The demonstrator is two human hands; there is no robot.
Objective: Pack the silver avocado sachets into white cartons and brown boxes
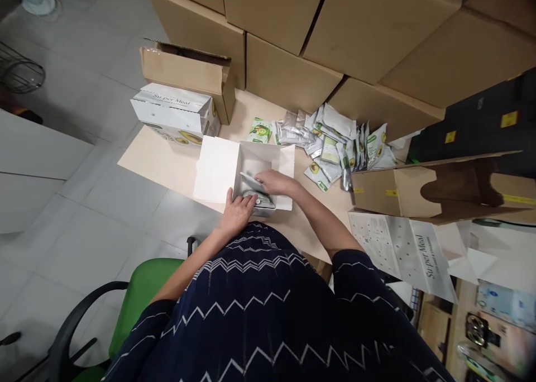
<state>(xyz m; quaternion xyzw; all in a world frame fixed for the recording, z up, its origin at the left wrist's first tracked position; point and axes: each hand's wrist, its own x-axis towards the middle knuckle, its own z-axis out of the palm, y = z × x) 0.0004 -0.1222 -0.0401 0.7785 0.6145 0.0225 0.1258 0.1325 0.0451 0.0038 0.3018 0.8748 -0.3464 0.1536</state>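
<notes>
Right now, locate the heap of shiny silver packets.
Head view: the heap lies right of centre, on the beige table, beside stacked brown cardboard boxes.

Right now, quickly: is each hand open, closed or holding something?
Left hand: at the white box's near side; whether it grips can't be told.
Right hand: closed, holding a packet.

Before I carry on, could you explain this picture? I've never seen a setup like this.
There is no machine here, just a person's two bare hands. The single picture comes from a camera worn on the head, looking forward and down. On the table stands an open white box. The right hand holds a flat packet inside it; the left hand rests at the box's near left side. Beyond, toward the right, lies a packet pile; a printed white box stands to the left.
</notes>
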